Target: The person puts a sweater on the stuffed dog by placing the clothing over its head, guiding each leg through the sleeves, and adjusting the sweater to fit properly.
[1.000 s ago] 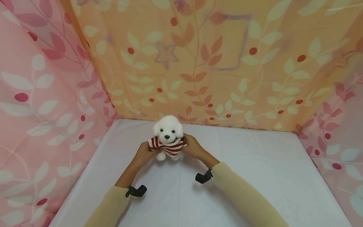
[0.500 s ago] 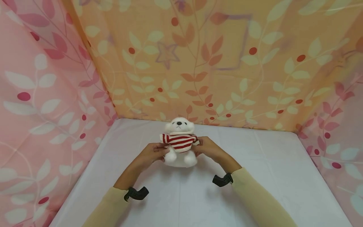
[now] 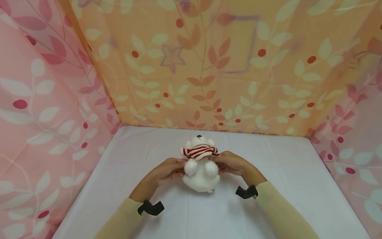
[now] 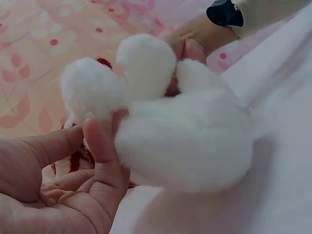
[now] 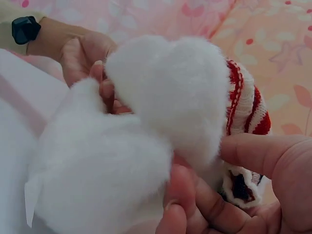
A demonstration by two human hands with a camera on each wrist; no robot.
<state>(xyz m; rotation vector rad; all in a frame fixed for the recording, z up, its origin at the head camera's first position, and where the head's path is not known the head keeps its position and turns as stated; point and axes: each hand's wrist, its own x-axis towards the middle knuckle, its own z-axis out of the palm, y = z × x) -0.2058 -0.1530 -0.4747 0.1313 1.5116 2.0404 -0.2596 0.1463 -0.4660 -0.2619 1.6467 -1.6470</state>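
Note:
A white plush dog (image 3: 201,181) in a red-and-white striped sweater (image 3: 200,152) is tilted back, belly and feet toward the head camera, its dark nose pointing up. My left hand (image 3: 170,170) grips its side, thumb and fingers around the fur by one leg; the left wrist view shows this hand (image 4: 73,180) pinching close to the sweater. On the opposite side my right hand (image 3: 232,163) holds the toy the same way, its thumb along the sweater's edge in the right wrist view. The plush's white underside (image 5: 102,170) faces both wrist cameras.
A white-covered table (image 3: 268,159) lies beneath. Behind it hangs an orange leaf-patterned curtain (image 3: 238,66), with pink patterned cloth (image 3: 44,132) at the left and more on the right. Black camera mounts (image 3: 151,208) sit on both wrists.
The plush dog has tipped backward, from facing forward to showing its belly and underside. Both hands have moved right and nearer with it, keeping their hold.

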